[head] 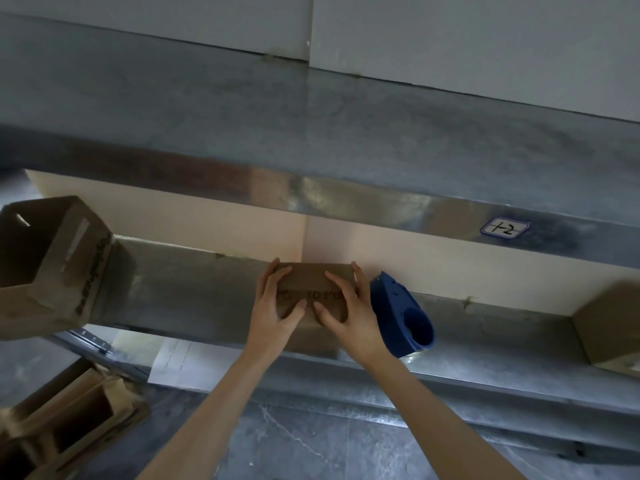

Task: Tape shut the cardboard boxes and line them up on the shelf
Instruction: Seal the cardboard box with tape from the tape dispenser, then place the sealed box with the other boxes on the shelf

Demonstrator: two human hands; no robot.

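Observation:
A small brown cardboard box (pixel 310 282) with dark print on top stands on the metal shelf (pixel 194 278), near its front edge. My left hand (pixel 275 306) grips its left side, thumb on top. My right hand (pixel 349 311) grips its right side, thumb on top and fingers round the far corner. A blue tape dispenser (pixel 401 315) lies on the shelf just right of the box, touching my right hand's side.
A larger open cardboard box (pixel 52 268) stands on the shelf at the left. Another box (pixel 609 327) sits at the right edge. Flattened and open boxes (pixel 69 420) lie on the floor at lower left. An upper shelf (pixel 346 150) carries a label (pixel 504 229).

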